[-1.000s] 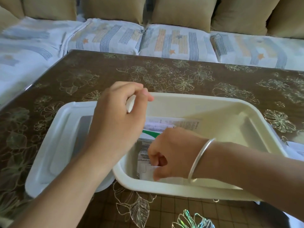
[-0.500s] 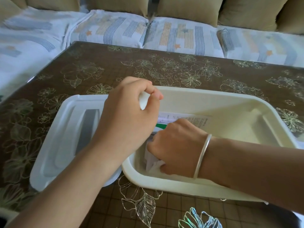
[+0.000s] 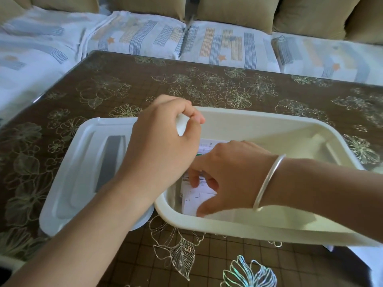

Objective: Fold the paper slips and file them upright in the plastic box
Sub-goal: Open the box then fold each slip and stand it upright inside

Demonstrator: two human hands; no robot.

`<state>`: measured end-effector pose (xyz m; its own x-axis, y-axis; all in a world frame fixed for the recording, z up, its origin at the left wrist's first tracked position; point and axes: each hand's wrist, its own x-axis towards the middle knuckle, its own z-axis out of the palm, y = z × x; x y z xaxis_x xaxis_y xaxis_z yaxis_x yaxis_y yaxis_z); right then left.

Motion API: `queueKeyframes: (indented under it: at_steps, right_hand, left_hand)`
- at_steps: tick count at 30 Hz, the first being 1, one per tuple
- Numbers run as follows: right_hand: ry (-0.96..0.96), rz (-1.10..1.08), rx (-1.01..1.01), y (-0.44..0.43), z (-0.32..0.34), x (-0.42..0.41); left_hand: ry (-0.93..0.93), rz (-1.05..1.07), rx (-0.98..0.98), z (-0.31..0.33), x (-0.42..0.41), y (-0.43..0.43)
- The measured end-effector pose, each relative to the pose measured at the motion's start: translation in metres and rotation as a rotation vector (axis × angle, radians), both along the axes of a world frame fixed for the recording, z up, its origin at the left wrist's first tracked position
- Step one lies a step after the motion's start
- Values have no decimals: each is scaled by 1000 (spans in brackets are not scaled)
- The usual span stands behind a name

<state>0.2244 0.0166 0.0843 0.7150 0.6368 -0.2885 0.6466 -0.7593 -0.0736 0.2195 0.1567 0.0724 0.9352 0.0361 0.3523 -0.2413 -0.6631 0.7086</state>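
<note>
While the left hand [image 3: 161, 146] pinches the box [image 3: 269, 117] rim, I see the right hand [image 3: 226, 172], fingers [image 3: 194, 180] curled, gripping paper slips [image 3: 191, 204] inside.

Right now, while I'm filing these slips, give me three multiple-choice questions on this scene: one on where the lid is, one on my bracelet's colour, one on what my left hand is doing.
1. Where is the lid?
A. Flat on the table, left of the plastic box
B. Closed on the box
C. Standing upright inside the box

2. What colour is the bracelet?
A. Red
B. Silver
C. Black

3. What is the left hand doing?
A. Lying flat on the table
B. Holding a pen
C. Gripping the box's rim

Answers:
1 A: the lid lies beside the open box's left end.
2 B: a plain silver band circles the right wrist.
3 C: its fingers curl over the rim's left corner, while the right hand holds paper slips inside.
</note>
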Motion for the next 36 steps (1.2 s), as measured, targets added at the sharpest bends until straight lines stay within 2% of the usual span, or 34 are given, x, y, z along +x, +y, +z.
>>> queueKeyframes:
  at_steps: [5, 11, 17, 20, 22, 25, 28, 30, 33, 36]
  right_hand:
    - [65, -137, 194, -9, 13, 1]
    - [16, -345, 420, -42, 47, -31]
    - [140, -582, 873, -93, 53, -105]
    - [141, -777, 986, -127, 33, -149]
    - [93, -897, 945, -153, 10, -179]
    - [-179, -1011, 672, -183, -39, -208]
    - [-423, -919, 488, -186, -73, -222]
    - [-360, -855, 370, -177, -88, -221]
    - [-265, -848, 167, -162, -102, -211]
    - [-282, -916, 139, -157, -103, -204]
  left_hand:
    - [-33, 12, 2, 0, 2, 1]
    - [-216, -11, 62, 17, -12, -4]
    - [-265, -236, 48, 39, -63, -54]
    - [-239, -378, 57, 31, -97, -87]
    - [-207, -446, 56, 19, -118, -105]
    - [-154, -490, 79, -3, -143, -121]
    - [-183, -524, 145, -16, -168, -132]
    - [-177, -547, 175, -21, -180, -135]
    - [-55, -525, 176, -34, -186, -130]
    - [51, -463, 190, -48, -184, -122]
